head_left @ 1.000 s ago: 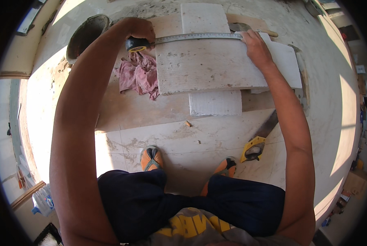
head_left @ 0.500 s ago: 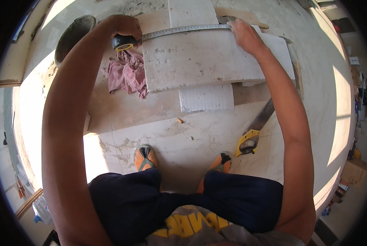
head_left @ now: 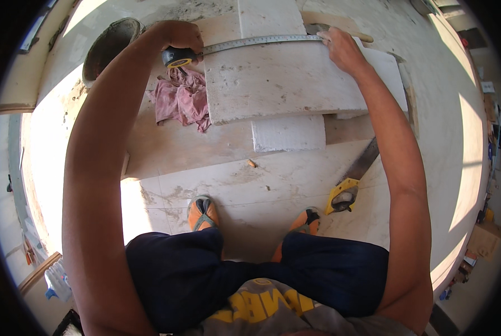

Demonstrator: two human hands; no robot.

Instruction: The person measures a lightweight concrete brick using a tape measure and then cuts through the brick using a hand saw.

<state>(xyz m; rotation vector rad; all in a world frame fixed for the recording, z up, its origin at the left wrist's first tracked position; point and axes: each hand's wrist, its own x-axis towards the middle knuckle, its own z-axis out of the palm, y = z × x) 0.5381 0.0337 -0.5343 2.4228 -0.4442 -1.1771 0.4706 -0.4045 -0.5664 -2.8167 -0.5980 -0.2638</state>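
Observation:
A pale stone tile (head_left: 295, 84) lies raised on white blocks in front of me. My left hand (head_left: 179, 37) grips the black and yellow case of a tape measure (head_left: 176, 57) at the tile's far left corner. The metal blade (head_left: 261, 41) runs along the tile's far edge to my right hand (head_left: 343, 51), which presses the blade's end down on the tile.
A pink rag (head_left: 179, 101) lies bunched left of the tile. A white block (head_left: 288, 133) shows under the tile's near edge. A handsaw with a yellow handle (head_left: 347, 189) lies on the floor at right. A dark bucket (head_left: 111, 46) stands at far left. My feet in orange sandals (head_left: 203, 213) stand below.
The view has shifted, so the tile sits slightly lower and more to the right in the picture. Both hands keep the tape stretched along the tile's far edge.

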